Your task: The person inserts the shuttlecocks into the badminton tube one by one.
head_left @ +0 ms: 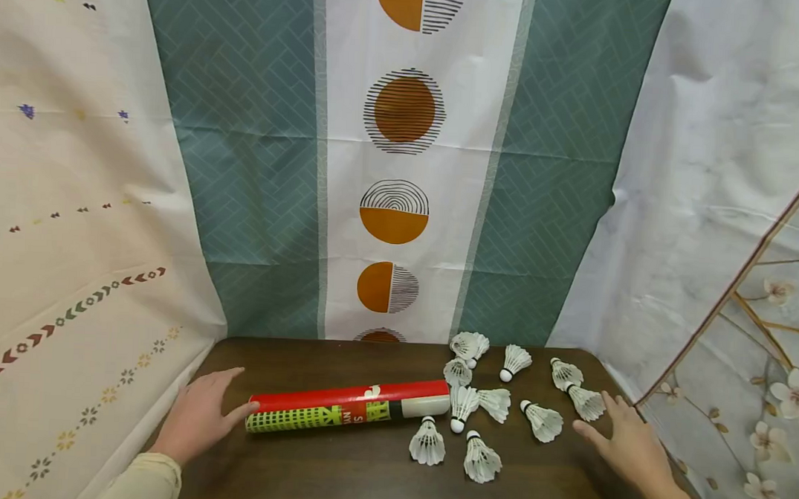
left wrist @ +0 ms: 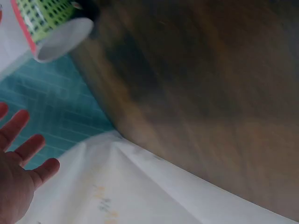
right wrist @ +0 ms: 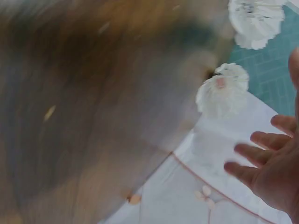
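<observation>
A red and yellow-green shuttlecock tube [head_left: 359, 405] lies on its side across the table, its left end near my left hand [head_left: 200, 412]. That hand has its fingers spread and holds nothing; the left wrist view shows the tube's round pale end [left wrist: 65, 39] beyond the fingers. My right hand [head_left: 632, 447], fingers extended and empty, is at the table's right side, close to a white shuttlecock [head_left: 585, 402]. Another shuttlecock [head_left: 566, 373] touches that one from behind. In the right wrist view two shuttlecock skirts show, one shuttlecock [right wrist: 222, 93] nearer the fingers.
Several more shuttlecocks lie right of and around the tube's right end, among them one shuttlecock [head_left: 427, 443] in front and one shuttlecock [head_left: 515, 362] toward the back. The dark wooden table [head_left: 336, 474] is bordered by a patterned curtain [head_left: 261, 199] behind and cloths at both sides.
</observation>
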`<state>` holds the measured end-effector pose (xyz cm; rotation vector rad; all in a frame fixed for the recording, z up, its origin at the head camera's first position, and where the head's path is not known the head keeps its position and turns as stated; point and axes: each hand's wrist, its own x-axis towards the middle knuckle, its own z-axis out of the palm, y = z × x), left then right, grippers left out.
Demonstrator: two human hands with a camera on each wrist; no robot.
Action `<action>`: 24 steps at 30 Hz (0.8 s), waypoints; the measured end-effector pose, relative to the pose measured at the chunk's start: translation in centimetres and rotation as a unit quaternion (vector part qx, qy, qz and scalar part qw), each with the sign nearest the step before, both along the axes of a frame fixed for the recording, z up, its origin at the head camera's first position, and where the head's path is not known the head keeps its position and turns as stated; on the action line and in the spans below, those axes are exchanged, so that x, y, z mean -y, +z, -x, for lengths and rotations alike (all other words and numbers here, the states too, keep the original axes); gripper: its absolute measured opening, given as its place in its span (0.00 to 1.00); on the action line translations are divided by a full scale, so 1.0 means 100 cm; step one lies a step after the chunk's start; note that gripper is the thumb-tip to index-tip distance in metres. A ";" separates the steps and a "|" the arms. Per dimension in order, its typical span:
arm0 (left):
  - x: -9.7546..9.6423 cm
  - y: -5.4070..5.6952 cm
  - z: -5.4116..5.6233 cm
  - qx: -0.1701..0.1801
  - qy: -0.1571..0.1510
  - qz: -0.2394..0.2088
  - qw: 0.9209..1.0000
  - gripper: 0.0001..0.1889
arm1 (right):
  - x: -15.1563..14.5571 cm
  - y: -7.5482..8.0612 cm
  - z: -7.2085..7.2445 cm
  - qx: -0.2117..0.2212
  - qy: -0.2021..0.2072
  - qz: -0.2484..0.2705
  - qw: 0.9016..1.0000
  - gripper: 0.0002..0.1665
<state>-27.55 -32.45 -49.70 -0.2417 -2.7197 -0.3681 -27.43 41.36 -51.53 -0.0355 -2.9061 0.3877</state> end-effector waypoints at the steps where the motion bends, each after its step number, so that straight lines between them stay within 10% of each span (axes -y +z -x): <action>1: -0.004 0.001 0.001 -0.007 -0.006 -0.003 1.000 0.43 | 0.001 0.003 0.001 -0.002 -0.003 0.020 1.000 0.61; 15: -0.066 0.000 0.019 0.011 -0.042 0.007 0.999 0.39 | 0.026 0.010 0.001 0.007 -0.017 0.293 0.956 0.43; 24: -0.095 -0.010 0.030 0.045 -0.066 0.025 0.997 0.41 | 0.040 0.001 0.003 0.046 0.000 0.320 0.946 0.37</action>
